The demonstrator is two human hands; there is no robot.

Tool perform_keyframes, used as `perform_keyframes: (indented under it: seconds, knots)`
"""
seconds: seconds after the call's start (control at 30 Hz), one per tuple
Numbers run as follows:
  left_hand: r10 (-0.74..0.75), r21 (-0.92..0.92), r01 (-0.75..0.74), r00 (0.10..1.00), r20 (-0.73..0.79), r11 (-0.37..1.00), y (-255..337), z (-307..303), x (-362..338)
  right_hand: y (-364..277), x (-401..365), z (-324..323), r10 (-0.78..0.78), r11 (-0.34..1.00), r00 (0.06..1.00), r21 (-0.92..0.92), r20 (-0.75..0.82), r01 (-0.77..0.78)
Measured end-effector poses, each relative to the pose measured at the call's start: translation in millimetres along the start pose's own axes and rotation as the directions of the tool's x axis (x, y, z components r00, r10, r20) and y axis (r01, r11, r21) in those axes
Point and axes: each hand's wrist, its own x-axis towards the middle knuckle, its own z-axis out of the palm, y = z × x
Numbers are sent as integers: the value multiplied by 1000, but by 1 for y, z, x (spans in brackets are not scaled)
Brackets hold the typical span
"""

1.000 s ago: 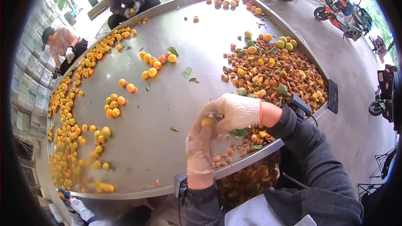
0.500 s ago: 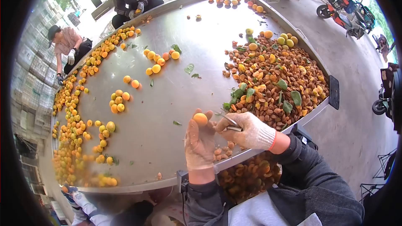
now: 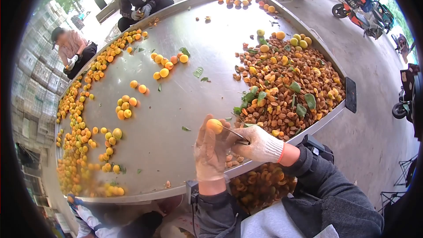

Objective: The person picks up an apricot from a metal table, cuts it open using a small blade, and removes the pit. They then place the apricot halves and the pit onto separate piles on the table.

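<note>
My left hand (image 3: pixel 209 156), in a pale glove, is closed around an orange-yellow apricot (image 3: pixel 214 126) near the front edge of the metal table (image 3: pixel 176 101). In the white-gloved right hand (image 3: pixel 261 144) is a thin metal tool (image 3: pixel 233 132), its shaft pointing left with the tip right at the apricot. Both hands are close together. Just beyond my right hand lies a big heap of brown apricot pits (image 3: pixel 286 92), mixed with green leaves and bits of yellow flesh. Below the table edge, under my wrists, halved apricots (image 3: pixel 260 187) fill a container.
Whole apricots (image 3: pixel 77 145) run along the table's left side, with small groups (image 3: pixel 164 68) in the middle. Two people (image 3: pixel 143 0) (image 3: pixel 72 48) sit at the far left edge; another person's sleeve (image 3: pixel 90 218) shows at the lower left. Motorbikes (image 3: pixel 359 13) stand at right.
The metal tool has swung from beside the apricot to pointing into its side, and my right hand has dropped slightly. Across the table, one person's hand has drawn back from the edge.
</note>
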Motion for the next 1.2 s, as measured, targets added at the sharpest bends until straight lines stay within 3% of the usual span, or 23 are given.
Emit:
perform_keyframes:
  seconds: [0.33,0.4,0.53,0.6,0.63,0.67,0.7,0.73,0.77,0.83,0.87,0.93,0.97,1.03,1.07,1.13,1.2]
  knots:
    - [-26,-15,26,1000,-13,1000,-6,1,0,-2,0,7,5,1000,998,-15,-57,-6]
    - [13,133,-17,1000,28,991,-2,11,-2,-5,1,6,26,998,999,-56,-48,-28]
    - [-11,232,13,1000,-12,973,-3,16,-4,-5,7,-1,36,978,999,-207,-12,-38]
    - [121,337,-109,993,-14,935,-8,22,-2,5,12,0,44,973,999,-227,13,-40]
    - [119,337,-106,993,-17,936,-8,26,-2,11,15,2,49,969,998,-246,40,-38]
    - [83,399,-35,991,-104,916,-7,30,-2,15,17,3,51,969,998,-244,40,-40]
    - [53,453,40,980,-191,891,-6,32,-2,19,20,4,27,992,995,-125,94,-15]
    - [53,453,42,980,-194,891,-6,32,-2,21,21,4,-4,1000,989,-3,145,4]
    - [42,440,34,986,-162,897,-4,30,-1,21,22,4,-3,1000,989,-2,147,4]
    - [32,427,26,991,-128,904,-3,24,2,18,21,1,45,971,980,220,194,-89]
    - [-9,375,32,998,-63,927,-3,20,4,10,19,-4,44,972,981,220,190,-86]
    - [-51,323,45,999,11,945,-2,18,4,-11,10,-18,398,885,844,92,361,-456]
    - [-97,239,83,994,45,968,-1,18,3,-7,7,-21,397,886,845,93,358,-455]
    - [-138,154,124,987,84,980,3,14,5,9,-1,-31,58,998,951,1,303,-61]
    - [-97,162,81,991,89,983,8,9,8,14,-6,-37,65,997,956,-49,285,-53]
    - [-52,165,37,995,85,986,9,6,10,9,-19,-49,-57,998,988,41,146,52]
    - [59,473,-10,994,-90,881,5,11,10,-33,-26,-48,262,912,961,350,-93,-215]
